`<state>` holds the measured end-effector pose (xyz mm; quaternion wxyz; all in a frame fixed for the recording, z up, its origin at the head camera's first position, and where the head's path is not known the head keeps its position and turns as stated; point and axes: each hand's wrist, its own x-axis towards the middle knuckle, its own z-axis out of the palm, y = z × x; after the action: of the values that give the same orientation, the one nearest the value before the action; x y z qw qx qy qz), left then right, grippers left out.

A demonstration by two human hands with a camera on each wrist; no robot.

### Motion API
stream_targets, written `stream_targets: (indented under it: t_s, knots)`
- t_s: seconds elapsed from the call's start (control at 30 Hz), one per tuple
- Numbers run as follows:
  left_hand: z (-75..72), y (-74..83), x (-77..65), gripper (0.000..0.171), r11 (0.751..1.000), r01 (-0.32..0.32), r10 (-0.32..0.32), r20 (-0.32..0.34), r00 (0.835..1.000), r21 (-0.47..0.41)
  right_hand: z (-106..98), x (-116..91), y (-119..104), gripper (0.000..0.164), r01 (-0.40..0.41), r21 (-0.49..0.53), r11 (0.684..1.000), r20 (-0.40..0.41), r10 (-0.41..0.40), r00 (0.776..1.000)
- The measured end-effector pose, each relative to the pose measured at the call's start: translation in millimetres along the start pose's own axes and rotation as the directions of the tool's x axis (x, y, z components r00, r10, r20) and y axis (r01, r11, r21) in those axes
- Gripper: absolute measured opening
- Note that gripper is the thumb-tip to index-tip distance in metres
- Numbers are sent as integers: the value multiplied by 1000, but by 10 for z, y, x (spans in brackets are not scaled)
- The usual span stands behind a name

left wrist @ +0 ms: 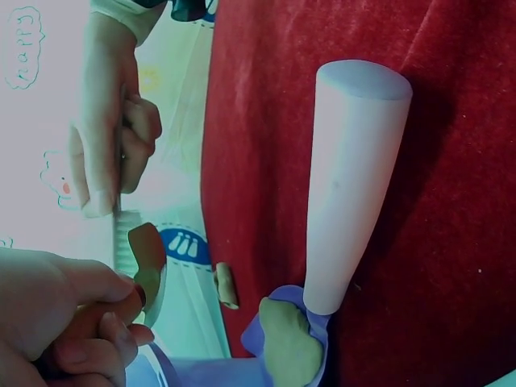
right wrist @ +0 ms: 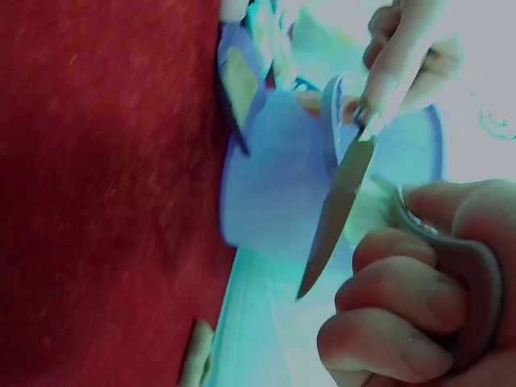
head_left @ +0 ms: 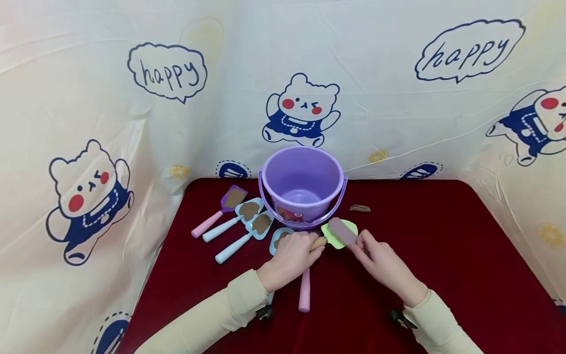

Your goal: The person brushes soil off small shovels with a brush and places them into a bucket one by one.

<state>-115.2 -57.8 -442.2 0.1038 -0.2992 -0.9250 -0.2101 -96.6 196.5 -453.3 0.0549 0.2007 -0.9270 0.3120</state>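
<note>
My left hand [head_left: 294,253] grips the wooden-coloured handle of a small shovel with a light green blade [head_left: 337,241], held in front of the bucket. A mauve-backed brush [head_left: 344,231] is pinched in my right hand [head_left: 382,258]; it overlaps the green blade in the head view. Pale bristles [left wrist: 125,242] show along the brush in the left wrist view, close beside the blade. In the right wrist view the shovel blade [right wrist: 334,218] appears edge-on, and my right fingers curl round the brush handle [right wrist: 480,278].
A purple bucket [head_left: 305,202] stands at the back. Left of it lie a purple shovel [head_left: 234,197] and two light blue ones [head_left: 227,249], bearing brown lumps. Another blue shovel [head_left: 278,242] and a pink handle [head_left: 305,292] lie partly under my left hand. A brown piece [head_left: 360,208] lies right of the bucket.
</note>
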Motion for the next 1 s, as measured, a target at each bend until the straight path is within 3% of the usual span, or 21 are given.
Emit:
stream_targets:
  t_s: [0.17,0.5,0.8,1.0]
  knots:
    - [-1,8,-3,28,1000,-6,6,2,1000,-8,45,2,-27,25,69,13,998,0,-69,998]
    - [33,1,-38,33,998,-25,25,3,1000,-50,-37,-31,41,23,-77,-42,996,-9,76,997]
    - [59,23,-19,32,997,-27,27,2,1000,-72,38,-23,-37,26,88,-25,996,4,-88,996]
    - [53,3,-27,27,997,-41,40,-17,999,-58,-5,-15,47,25,-12,-55,998,-6,11,1000]
